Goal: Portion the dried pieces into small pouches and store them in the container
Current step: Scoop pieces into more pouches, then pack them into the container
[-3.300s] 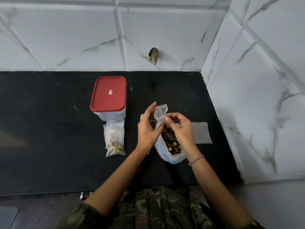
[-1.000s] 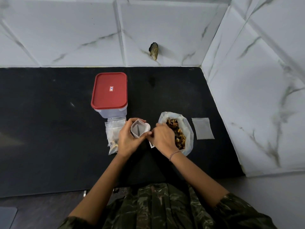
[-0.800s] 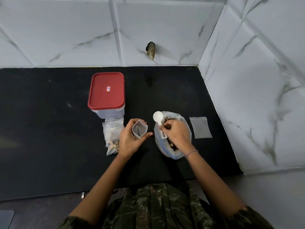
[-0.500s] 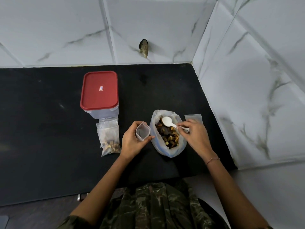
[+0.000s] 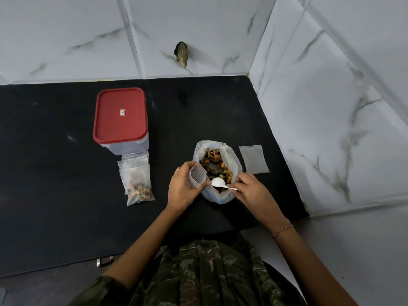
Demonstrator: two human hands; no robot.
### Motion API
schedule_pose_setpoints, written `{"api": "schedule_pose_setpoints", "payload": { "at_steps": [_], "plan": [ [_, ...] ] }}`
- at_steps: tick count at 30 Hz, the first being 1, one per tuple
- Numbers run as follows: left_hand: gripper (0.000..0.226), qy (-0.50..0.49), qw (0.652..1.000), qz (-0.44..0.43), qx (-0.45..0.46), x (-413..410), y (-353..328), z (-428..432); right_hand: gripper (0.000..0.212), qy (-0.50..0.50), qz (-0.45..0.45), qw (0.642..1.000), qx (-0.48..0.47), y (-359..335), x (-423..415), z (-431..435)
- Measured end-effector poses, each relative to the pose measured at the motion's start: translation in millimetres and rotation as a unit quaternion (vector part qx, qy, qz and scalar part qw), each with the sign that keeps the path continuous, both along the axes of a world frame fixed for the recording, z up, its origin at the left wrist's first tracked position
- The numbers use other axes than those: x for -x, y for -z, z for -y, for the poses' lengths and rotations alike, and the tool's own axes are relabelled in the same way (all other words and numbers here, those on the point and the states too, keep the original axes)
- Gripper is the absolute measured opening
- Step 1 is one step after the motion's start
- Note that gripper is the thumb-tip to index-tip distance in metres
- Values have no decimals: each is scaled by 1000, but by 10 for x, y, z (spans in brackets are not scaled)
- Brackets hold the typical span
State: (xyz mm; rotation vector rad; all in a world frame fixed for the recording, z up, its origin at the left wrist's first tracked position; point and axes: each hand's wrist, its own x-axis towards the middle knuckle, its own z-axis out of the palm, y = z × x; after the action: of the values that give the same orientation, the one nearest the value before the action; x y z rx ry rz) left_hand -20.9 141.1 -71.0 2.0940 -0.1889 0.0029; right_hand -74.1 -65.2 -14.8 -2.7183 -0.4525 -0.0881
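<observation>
Left hand (image 5: pixel 181 191): fingers and thumb curled round a small clear pouch (image 5: pixel 198 176); its lower part is hidden by the fingers.
Held pouch: mouth spread wide, facing up and right toward the bag; I cannot tell whether anything is inside.
Right hand (image 5: pixel 250 191): pinches the handle of a white spoon (image 5: pixel 217 182); the handle's end is covered by the fingers.
Spoon: long axis runs left to right, bowl leftward, just beside the pouch's mouth; its load cannot be made out.
Bag (image 5: pixel 234 161): stands on the black table (image 5: pixel 55 173), top open; dried pieces (image 5: pixel 215 161) inside, the near ones hidden by the spoon.
Filled pouches (image 5: pixel 136 180): overlapped in a pile left of the hands, long axis toward the container; at least two, exact number unclear.
Empty pouch (image 5: pixel 254 159): flat, right of the bag.
Container (image 5: pixel 120 115): farthest back, red lid on, contents hidden.
Count: one spoon, one bag, one container, one held pouch, one empty pouch.
</observation>
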Motion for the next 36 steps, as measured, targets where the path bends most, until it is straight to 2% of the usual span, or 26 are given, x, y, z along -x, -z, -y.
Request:
{"api": "schedule_pose_setpoints", "payload": {
  "at_steps": [7, 11, 14, 18, 25, 32, 36],
  "plan": [
    [50, 2, 1000, -4, -2, 32, 25, -10, 19, 16, 5, 1000, 22, 84, -279, -77],
    [50, 4, 1000, -6, -3, 40, 12, -37, 21, 33, -11, 999, -20, -83, -367, -54],
    [51, 6, 1000, 0, -2, 44, 16, -45, 16, -6, -62, 997, -51, -232, -280, 35],
    [51, 5, 1000, -2, -5, 40, 24, -42, 18, -15, -140, 990, -20, -182, -164, 70],
    [46, 11, 1000, -2, -10, 37, 63, -73, 21, -7, -83, 996, 27, -24, -217, -91],
    [46, 17, 1000, -9, -6, 54, 72, -71, 12, 16, 1, 1000, 19, 174, -318, -162],
    [46, 12, 1000, -12, 2, 55, 76, -76, 15, 54, 20, 998, -11, 73, -472, -141]
  ]
}}
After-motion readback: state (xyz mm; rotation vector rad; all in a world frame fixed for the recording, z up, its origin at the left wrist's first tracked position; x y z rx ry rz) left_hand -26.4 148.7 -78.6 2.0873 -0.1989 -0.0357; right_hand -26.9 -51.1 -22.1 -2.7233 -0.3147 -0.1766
